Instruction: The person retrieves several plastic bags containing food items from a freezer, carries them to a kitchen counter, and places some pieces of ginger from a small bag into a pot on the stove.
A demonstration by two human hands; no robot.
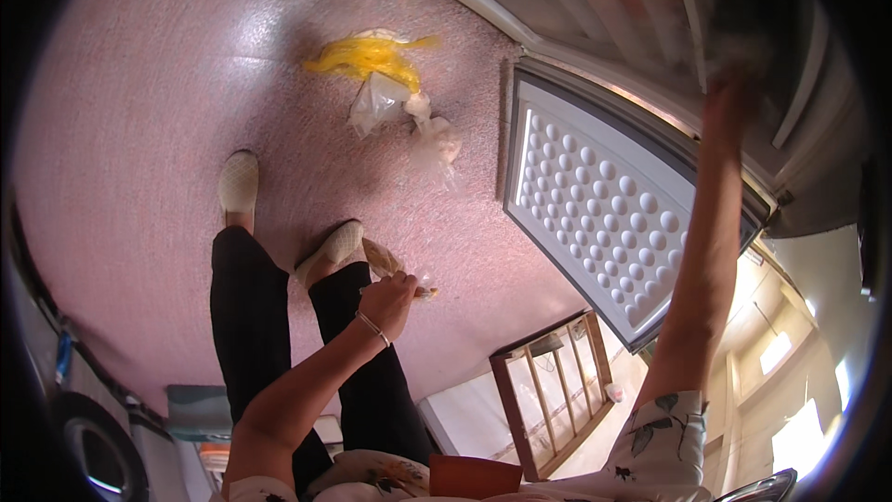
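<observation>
My left hand (392, 300), with a bracelet at its wrist, is closed around a small plastic bag of something brown (380, 257), held low in front of my leg. To the right, my right arm stretches up beside an open white door with a dimpled inner panel (592, 202). My right hand (732, 94) is blurred and in shadow at the shelves of the appliance, which looks like a refrigerator or freezer (627, 7). Its fingers and anything in them are hidden in the dark. On the floor ahead lie a yellow plastic bag (369, 59) and a clear plastic bag (376, 103).
Another clear bag with pale contents (437, 139) lies on the speckled pink floor (139, 153). A wooden frame with bars (554, 394) stands at the lower right. A wheel (101, 450) and a grey-green box (198, 411) are at the lower left.
</observation>
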